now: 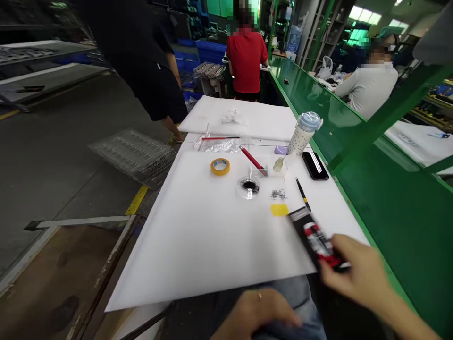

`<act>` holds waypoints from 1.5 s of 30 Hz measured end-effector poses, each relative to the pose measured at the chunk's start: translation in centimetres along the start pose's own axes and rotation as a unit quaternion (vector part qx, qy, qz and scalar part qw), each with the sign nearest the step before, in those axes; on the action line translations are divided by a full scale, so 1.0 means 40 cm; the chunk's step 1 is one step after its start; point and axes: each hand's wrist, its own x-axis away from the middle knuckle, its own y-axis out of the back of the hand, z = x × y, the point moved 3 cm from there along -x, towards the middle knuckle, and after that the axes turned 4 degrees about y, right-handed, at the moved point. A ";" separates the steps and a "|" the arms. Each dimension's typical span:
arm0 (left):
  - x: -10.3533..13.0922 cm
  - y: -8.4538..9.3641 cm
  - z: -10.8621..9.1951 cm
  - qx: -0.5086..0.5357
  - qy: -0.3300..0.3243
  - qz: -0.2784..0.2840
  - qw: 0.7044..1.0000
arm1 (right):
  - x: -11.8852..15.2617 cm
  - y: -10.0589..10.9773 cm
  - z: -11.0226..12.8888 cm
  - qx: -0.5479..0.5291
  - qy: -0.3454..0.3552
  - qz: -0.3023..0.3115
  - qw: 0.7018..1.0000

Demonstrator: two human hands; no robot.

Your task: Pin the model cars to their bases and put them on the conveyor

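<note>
My right hand (357, 274) grips the near end of a black flat base with a red-and-white model car (318, 241), over the front right of the white foam-covered table (198, 245). The base is tilted and blurred by motion. On my lap lies my left hand (256, 311), its fingers loosely stretched and nothing seen in them. Just beyond the car are black tweezers (302, 193), a yellow sticky note (279, 210) and a scatter of tiny dark pieces (279, 194). A clear round dish (248, 187) contains more small black pieces.
Farther back lie a yellow tape roll (220, 166), a red-handled knife (253, 159), a phone (314, 165) and a patterned bottle (305, 132). A green partition (399, 208) borders the right. Stacked clear trays (136, 153) stand left. One person stands nearby; two others sit farther off.
</note>
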 end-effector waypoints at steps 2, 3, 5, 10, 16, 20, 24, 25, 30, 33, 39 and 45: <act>0.004 0.052 -0.007 -0.089 -0.053 -0.198 0.975 | -0.010 -0.102 0.136 -0.034 0.060 0.012 0.998; 0.006 0.072 -0.011 -0.149 -0.076 -0.280 0.945 | -0.016 -0.142 0.179 -0.043 0.066 0.013 0.997; 0.004 0.097 -0.018 -0.251 -0.095 -0.359 0.894 | -0.028 -0.188 0.219 -0.044 0.043 0.040 0.997; -0.018 0.122 0.001 -0.393 -0.035 -0.248 0.885 | -0.140 -0.101 0.097 -0.142 0.051 0.129 0.980; -0.057 0.105 0.060 -0.520 -0.023 -0.189 0.833 | -0.386 -0.043 -0.255 0.031 -0.106 -0.146 0.983; -0.065 0.099 0.081 -0.535 -0.020 -0.215 0.817 | -0.416 -0.112 -0.360 0.036 -0.139 -0.114 0.983; -0.064 0.128 0.074 -0.529 -0.011 -0.220 0.820 | -0.382 -0.126 -0.407 0.001 -0.150 -0.121 0.981; -0.066 0.139 0.070 -0.526 -0.012 -0.205 0.825 | -0.375 -0.125 -0.417 -0.009 -0.152 -0.120 0.981; -0.073 0.202 0.065 -0.504 -0.010 -0.127 0.855 | -0.367 -0.129 -0.442 -0.039 -0.155 -0.120 0.980; -0.073 0.222 0.073 -0.493 -0.014 -0.120 0.861 | -0.366 -0.134 -0.437 -0.045 -0.155 -0.124 0.979; -0.063 0.228 0.101 -0.495 -0.026 -0.135 0.858 | -0.363 -0.134 -0.421 -0.044 -0.142 -0.114 0.982; -0.061 0.226 0.115 -0.515 -0.019 -0.136 0.846 | -0.364 -0.128 -0.411 -0.042 -0.148 -0.109 0.982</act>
